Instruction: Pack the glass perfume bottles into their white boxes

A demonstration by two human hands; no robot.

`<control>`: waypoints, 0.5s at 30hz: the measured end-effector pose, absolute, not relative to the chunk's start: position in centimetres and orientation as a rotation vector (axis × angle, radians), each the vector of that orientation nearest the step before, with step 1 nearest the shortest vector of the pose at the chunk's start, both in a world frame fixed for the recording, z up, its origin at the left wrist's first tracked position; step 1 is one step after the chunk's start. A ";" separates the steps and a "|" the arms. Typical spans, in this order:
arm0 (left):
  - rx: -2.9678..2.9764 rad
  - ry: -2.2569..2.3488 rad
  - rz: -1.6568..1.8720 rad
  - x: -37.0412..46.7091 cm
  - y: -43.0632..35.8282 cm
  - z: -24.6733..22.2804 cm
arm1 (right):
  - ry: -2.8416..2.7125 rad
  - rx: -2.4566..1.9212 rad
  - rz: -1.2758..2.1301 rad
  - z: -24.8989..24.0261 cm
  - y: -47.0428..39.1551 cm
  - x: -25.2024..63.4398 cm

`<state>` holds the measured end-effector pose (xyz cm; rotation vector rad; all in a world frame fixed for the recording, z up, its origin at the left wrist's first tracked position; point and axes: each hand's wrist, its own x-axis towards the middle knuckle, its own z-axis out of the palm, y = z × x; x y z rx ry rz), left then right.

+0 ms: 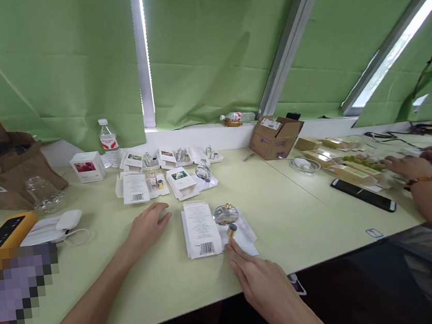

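Note:
My left hand lies on the table with its fingers loosely spread, holding nothing. In front of me is an unfolded white perfume box with printed text and a barcode. A round clear glass perfume bottle with a gold neck rests on its white flap. Just below the bottle is a gold perfume cap with a dark top. The fingertips of my right hand are together at the cap's lower end; the thumb is partly hidden.
Several opened perfume boxes with bottles, such as one with a flower picture, stand behind. A water bottle and closed box are farther left. A carton, a phone and another person's hands are right.

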<state>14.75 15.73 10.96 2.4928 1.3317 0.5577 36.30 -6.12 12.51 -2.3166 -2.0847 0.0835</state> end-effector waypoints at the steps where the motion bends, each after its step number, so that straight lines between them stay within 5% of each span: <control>1: 2.462 1.359 0.579 14.7 15.7 11.2 | -2.095 -2.311 0.093 12.7 -5.8 35.8; 15: 2.143 1.378 0.619 14.6 15.0 12.9 | -1.975 -2.136 0.168 13.3 -2.6 33.9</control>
